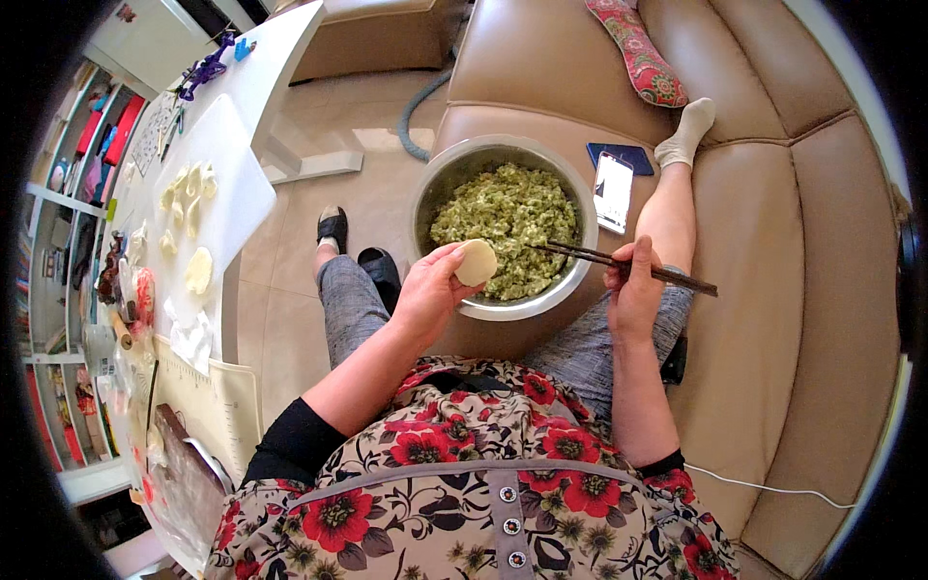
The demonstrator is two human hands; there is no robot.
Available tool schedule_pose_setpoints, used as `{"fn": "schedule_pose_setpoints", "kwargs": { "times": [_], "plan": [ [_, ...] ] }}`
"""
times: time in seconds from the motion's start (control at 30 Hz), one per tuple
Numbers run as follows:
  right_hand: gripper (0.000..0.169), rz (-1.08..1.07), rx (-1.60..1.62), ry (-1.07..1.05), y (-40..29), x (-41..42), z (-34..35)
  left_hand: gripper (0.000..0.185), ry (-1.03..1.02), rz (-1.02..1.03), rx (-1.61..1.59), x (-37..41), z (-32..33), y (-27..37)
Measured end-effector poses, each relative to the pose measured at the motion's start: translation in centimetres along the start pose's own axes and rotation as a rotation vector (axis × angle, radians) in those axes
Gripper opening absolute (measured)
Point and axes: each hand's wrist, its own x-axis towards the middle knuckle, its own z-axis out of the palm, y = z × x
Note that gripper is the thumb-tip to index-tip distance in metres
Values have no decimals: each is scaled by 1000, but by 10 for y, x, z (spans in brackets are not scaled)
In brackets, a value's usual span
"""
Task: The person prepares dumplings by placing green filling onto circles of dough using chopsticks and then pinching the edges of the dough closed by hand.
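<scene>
A round dough wrapper [476, 263] is held between the thumb and fingers of my left hand [435, 279], over the near edge of a metal bowl [500, 312]. Green chopped filling [507, 210] fills much of the bowl. My right hand [636, 286] grips a pair of dark chopsticks [602, 256], whose tips touch the filling near the bowl's right side. On the table to the left, a white board [239, 181] carries several folded dough pieces [192, 181] and a flat round wrapper [198, 270].
The bowl stands on a tan leather sofa [732, 217], with a phone [613, 192] and a dark blue flat object [638, 159] to its right. A rolling pin [121, 330], plastic bags and a measuring mat [243, 406] lie on the white table [279, 51]. A grey hose [409, 119] runs across the floor.
</scene>
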Motion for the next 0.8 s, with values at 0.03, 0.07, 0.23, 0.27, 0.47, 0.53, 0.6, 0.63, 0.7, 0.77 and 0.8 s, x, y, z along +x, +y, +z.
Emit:
{"fn": "schedule_pose_setpoints", "kwargs": {
  "times": [0.03, 0.07, 0.23, 0.27, 0.47, 0.53, 0.6, 0.63, 0.7, 0.77, 0.8],
  "plan": [
    [42, 30, 10, -7, 3, 2, 0, 29, -3, 11, 0, 1, -1, 0],
    [43, 54, 16, -11, 1, 5, 0, 29, 4, 9, -13, 3, -1, -1],
    [41, -34, -55, -9, -2, 0, 6, 30, 14, 4, -36, 4, -2, 0],
    [41, 3, -7, 7, -1, 1, 4, 30, 1, 10, -49, 5, -3, 0],
    [39, -33, -143, 25, 1, 0, 4, 31, -12, 6, -43, 9, -1, -4],
    [39, 5, -44, 29, 1, 1, 5, 31, -13, -6, -46, 7, -1, -2],
    [38, 45, 50, 5, 1, 4, 5, 32, -24, -10, -47, 8, -1, 0],
    [38, 79, 83, 21, 1, 4, 2, 32, -33, -12, -46, 8, -1, -2],
    [42, 129, 171, 5, -1, 2, 1, 32, -26, -18, -29, 8, -2, -2],
    [41, 87, 10, 23, 0, 1, 1, 32, -33, -21, -26, 7, 2, 1],
    [40, 65, -75, 36, 0, 1, 0, 32, -40, -26, -27, 7, 4, 1]
  ]
}}
